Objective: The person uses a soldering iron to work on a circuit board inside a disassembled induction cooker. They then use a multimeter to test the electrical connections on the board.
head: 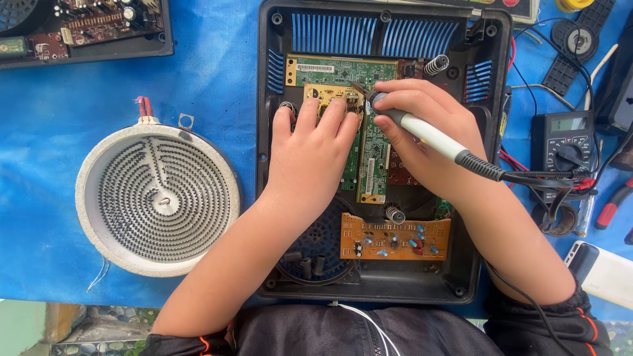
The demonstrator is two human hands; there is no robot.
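Note:
A black plastic appliance case (277, 198) lies open before me with circuit boards inside. My left hand (310, 155) rests flat on the boards, its fingertips pressing a small tan board (326, 93) that lies over a green board (343, 69). My right hand (428, 132) grips a soldering iron (432, 135) with a white handle like a pen. Its tip touches the tan board's right edge. An orange board (395, 237) with small blue capacitors sits low in the case.
A round white heating coil (158, 198) lies at the left on the blue cover (211, 72). Another opened device (86, 29) is at the top left. A multimeter (567, 142), cables and red-handled pliers (613, 204) crowd the right side.

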